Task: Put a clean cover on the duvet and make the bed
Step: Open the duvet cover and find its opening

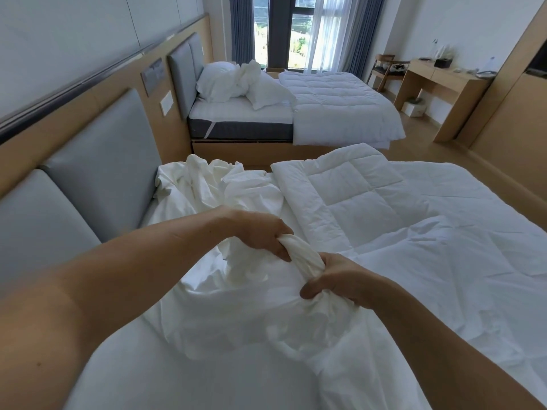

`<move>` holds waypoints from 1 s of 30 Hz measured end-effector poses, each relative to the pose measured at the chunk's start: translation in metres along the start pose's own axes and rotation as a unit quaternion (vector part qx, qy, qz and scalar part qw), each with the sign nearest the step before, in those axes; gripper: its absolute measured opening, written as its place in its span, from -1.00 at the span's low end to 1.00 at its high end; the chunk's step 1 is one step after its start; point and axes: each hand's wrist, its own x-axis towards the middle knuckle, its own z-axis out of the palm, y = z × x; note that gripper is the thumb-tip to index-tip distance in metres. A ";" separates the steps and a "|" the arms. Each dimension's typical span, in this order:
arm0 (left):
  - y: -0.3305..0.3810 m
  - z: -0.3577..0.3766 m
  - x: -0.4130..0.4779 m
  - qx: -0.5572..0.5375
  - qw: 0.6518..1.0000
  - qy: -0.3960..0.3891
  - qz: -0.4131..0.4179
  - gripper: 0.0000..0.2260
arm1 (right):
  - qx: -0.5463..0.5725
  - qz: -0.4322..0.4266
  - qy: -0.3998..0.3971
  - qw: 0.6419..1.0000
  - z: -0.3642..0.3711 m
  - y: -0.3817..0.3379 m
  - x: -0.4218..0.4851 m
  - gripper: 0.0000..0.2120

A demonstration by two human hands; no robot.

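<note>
A crumpled white duvet cover (236,297) lies across the head end of the near bed (183,377). My left hand (260,232) grips a bunched roll of its fabric from above. My right hand (337,281) grips the same roll just below and to the right, fingers curled round it. The bare quilted duvet (370,199) is spread over the right part of the bed, its top edge folded back next to the cover. More loose cover fabric is heaped by the grey headboard (106,161).
A second bed (242,131) stands beyond, with pillows (219,81), a bundle of linen and a quilted duvet (340,99) hanging over its side. A narrow floor gap separates the beds. A wooden desk (444,84) and chair (384,69) stand at the far right by the window.
</note>
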 end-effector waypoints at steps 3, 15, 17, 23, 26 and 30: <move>0.006 0.006 0.003 0.091 0.995 0.035 0.020 -0.66 | -0.002 -0.015 0.011 1.000 0.003 0.003 0.000 -0.50; 0.011 0.004 0.003 0.047 0.978 0.190 0.075 -0.76 | 0.000 -0.048 0.017 0.999 0.016 -0.005 -0.001 -0.42; 0.005 0.004 0.004 0.113 0.953 0.260 0.104 -0.76 | 0.010 -0.043 0.024 0.999 0.014 -0.004 -0.002 -0.46; -0.011 -0.001 0.006 0.211 0.919 0.299 0.150 -0.67 | 0.000 -0.035 0.039 0.999 0.013 -0.003 -0.009 -0.51; -0.014 -0.004 0.010 0.260 0.883 0.347 0.177 -0.75 | -0.026 -0.036 0.037 0.998 0.006 -0.006 -0.010 -0.48; -0.004 0.001 0.011 0.247 0.920 0.284 0.112 -0.80 | -0.009 -0.014 0.047 0.999 0.005 0.003 -0.008 -0.50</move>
